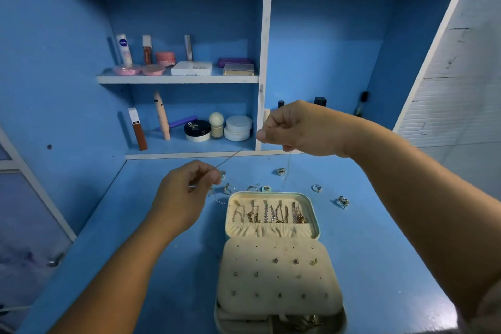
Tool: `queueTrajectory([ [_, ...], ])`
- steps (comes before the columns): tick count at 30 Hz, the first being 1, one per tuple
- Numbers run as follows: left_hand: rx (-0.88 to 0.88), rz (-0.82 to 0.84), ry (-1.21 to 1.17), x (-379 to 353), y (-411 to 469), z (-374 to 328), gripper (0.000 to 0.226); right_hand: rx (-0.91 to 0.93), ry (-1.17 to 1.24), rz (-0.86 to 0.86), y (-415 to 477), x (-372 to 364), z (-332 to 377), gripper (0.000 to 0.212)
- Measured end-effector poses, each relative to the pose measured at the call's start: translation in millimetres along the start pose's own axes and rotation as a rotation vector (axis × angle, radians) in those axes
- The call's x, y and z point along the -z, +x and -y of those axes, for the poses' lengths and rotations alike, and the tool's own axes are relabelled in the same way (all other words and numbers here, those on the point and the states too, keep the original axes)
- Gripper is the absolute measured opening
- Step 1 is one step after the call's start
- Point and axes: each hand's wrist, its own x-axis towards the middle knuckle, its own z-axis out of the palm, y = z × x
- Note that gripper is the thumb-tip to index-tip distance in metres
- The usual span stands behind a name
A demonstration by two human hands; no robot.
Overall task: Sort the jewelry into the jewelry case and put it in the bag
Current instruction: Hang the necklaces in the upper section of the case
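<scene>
While the left hand (187, 187) and right hand (301, 130) each pinch one end of a thin chain (229, 157) above the open jewelry case (314, 214), sorting continues. Next, probably, lower it into the lid pocket; rings (315, 188) wait on the desk (379, 252).

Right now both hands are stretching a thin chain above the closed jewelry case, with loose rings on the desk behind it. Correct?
Not quite: the head view shows the jewelry case open. The left hand and right hand do stretch the chain, with rings behind.
</scene>
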Motion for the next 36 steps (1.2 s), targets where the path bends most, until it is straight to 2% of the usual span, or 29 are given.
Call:
queueTrajectory([
  [2, 0.051, 0.055, 0.128, 2.3, -5.0, 12.8, 0.016, 0.009, 0.033, -0.012, -0.9, 0.9, -0.8, 0.033],
  [5, 0.127, 0.256, 0.351, 2.4, -11.8, 21.6, 0.014, 0.042, 0.094, -0.028, 0.6, 0.9, 3.2, 0.037],
  [7, 0.139, 0.268, 0.349, 0.2, -13.8, 14.9, 0.007, 0.072, 0.088, -0.012, 1.0, -1.8, 8.8, 0.033],
  [10, 0.072, 0.228, 0.187, -5.6, -12.7, -6.9, 0.044, 0.112, 0.092, 0.009, 3.3, -9.4, 18.0, 0.024],
  [12, 0.019, 0.284, 0.038, -10.5, -11.3, -24.6, 0.044, 0.135, 0.090, -0.014, 5.6, -14.0, 23.6, 0.023],
  [14, 0.061, 0.396, -0.199, -15.4, -13.7, -38.7, 0.028, 0.141, 0.096, -0.067, 7.5, -15.7, 26.6, 0.022],
  [16, 0.185, 0.438, -0.500, -16.2, -16.2, -46.5, 0.044, 0.131, 0.108, -0.145, 8.5, -13.6, 25.4, 0.023],
  [18, 0.252, 0.403, -0.631, -15.1, -18.6, -43.4, 0.053, 0.114, 0.125, -0.223, 8.3, -9.4, 19.5, 0.026],
  [22, 0.297, 0.242, -0.537, -12.6, -16.6, -30.6, 0.028, 0.037, 0.142, -0.367, 8.3, -4.1, -6.7, 0.026],
  [27, 0.388, 0.050, -0.593, -6.5, -7.5, -22.9, 0.024, -0.107, 0.014, -0.430, 7.3, -9.3, -44.8, 0.028],
  [29, 0.379, 0.010, -0.639, -4.0, -5.7, -24.9, 0.022, -0.183, -0.038, -0.388, 4.6, -15.2, -60.6, 0.034],
  [32, 0.333, 0.021, -0.639, -3.8, -3.1, -31.2, 0.021, -0.229, -0.107, -0.164, 0.5, -29.1, -77.4, 0.028],
  [34, 0.294, 0.083, -0.594, -5.8, -1.2, -36.6, 0.022, -0.195, -0.041, -0.032, -5.0, -40.4, -74.4, 0.017],
  [36, 0.225, 0.161, -0.476, -9.2, 0.4, -42.3, 0.025, -0.080, -0.013, 0.022, -7.5, -51.7, -64.6, 0.032],
])
